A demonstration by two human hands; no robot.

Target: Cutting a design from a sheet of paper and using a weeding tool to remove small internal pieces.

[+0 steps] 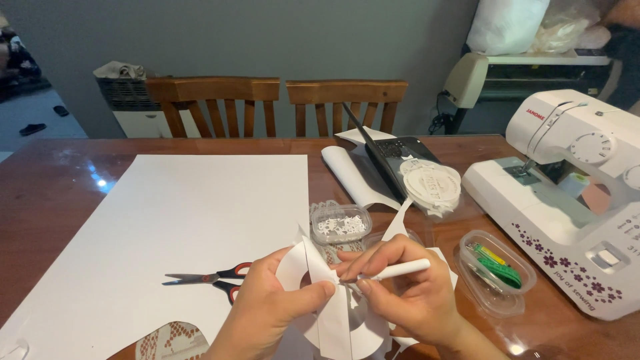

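Head view, looking down at our two hands over the wooden worktop. Left hand pinches a folded white paper cutout, thumb on top, fingers under; cutout sits low centre, held just above the worktop. Right hand closed round a white craft pen-knife, tip touching the paper approx. at the fold. Paper looks thin, light, floppy, prob. tears easily; we judge best grip is close beside the cut line, w/ flat fingers. Scissors w/ red-black handles lie just left on a big white sheet. Small clear tubs behind; white sewing machine at right; two chairs beyond.
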